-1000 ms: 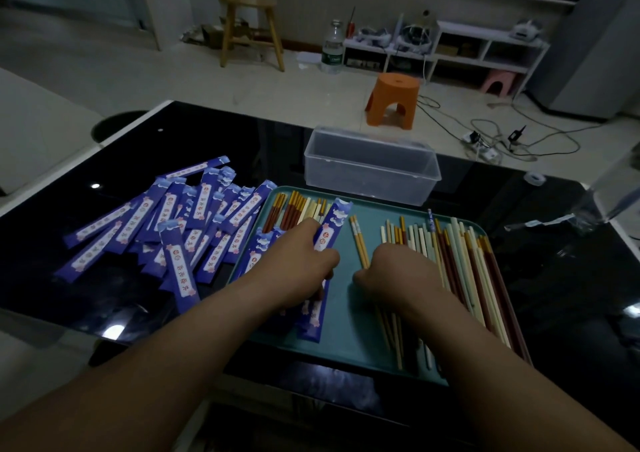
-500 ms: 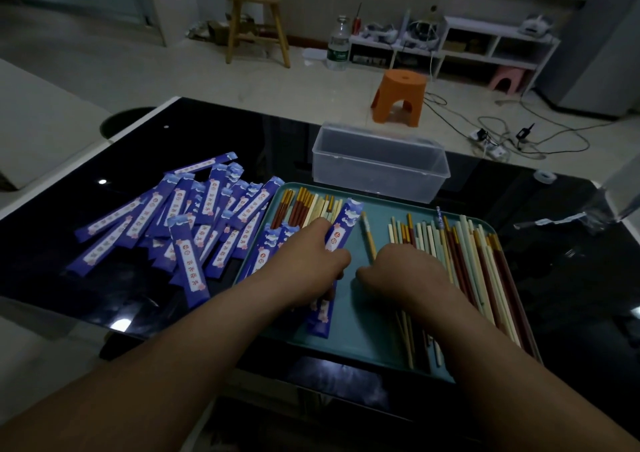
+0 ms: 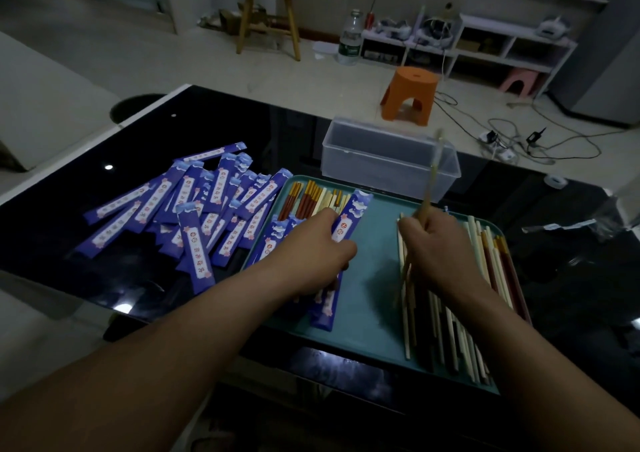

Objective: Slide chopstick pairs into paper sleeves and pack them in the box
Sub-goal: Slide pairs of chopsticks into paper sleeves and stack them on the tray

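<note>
While my left hand (image 3: 311,247) curls its fingers over one blue sleeve (image 3: 351,221) on the single teal tray (image 3: 370,278), my right hand (image 3: 438,247) grips a pale chopstick (image 3: 431,177). It is too blurred to tell whether it is one or a pair. One clear box (image 3: 388,160) stands just beyond the tray. Two bunches of loose chopsticks (image 3: 308,198) lie on the tray, one far left and one right. The heap of sleeves (image 3: 194,205) on the black table (image 3: 69,174) overlaps too much to count. Half a second ago the chopstick lay flat under my right hand; now its tip tilts up before the box.
</note>
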`<action>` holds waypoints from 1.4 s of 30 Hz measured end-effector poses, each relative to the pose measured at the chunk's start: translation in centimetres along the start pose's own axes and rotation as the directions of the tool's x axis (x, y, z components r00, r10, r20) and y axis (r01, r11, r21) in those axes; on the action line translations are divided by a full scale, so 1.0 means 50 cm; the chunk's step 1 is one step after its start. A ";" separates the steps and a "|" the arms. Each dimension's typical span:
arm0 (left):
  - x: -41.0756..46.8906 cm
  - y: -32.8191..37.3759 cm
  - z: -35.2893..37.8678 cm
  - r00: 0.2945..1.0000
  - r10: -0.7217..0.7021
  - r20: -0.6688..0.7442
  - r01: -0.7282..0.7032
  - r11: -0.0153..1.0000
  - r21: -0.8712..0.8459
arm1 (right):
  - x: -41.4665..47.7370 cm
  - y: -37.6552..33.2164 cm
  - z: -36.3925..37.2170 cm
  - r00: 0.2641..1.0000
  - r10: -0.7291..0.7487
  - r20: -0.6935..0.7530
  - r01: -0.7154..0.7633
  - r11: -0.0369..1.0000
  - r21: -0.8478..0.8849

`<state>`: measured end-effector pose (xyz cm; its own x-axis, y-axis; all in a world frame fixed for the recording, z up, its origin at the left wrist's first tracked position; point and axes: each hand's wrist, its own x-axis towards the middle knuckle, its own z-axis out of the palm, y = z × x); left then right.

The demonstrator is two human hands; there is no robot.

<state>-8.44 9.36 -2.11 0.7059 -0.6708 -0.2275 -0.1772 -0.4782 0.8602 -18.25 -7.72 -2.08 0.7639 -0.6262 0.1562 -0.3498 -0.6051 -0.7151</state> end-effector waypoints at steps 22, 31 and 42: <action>-0.007 0.004 -0.003 0.994 0.103 0.044 -0.106 0.993 0.060 | -0.002 0.003 -0.010 0.977 0.034 0.210 -0.073 0.980 0.183; -0.007 -0.006 0.006 0.981 0.177 0.085 -0.186 0.975 0.120 | 0.025 0.000 -0.075 0.966 0.219 0.139 -0.242 0.569 0.786; -0.008 -0.008 0.007 0.967 0.209 0.145 -0.233 0.956 0.179 | 0.023 0.000 -0.057 0.964 0.152 0.218 -0.263 0.661 0.702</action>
<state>-8.92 9.62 -2.52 0.5460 -0.8310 -0.1067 -0.4567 -0.4020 0.7936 -18.91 -9.83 0.04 0.8015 -0.5884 -0.1066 -0.0515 0.1098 -0.9926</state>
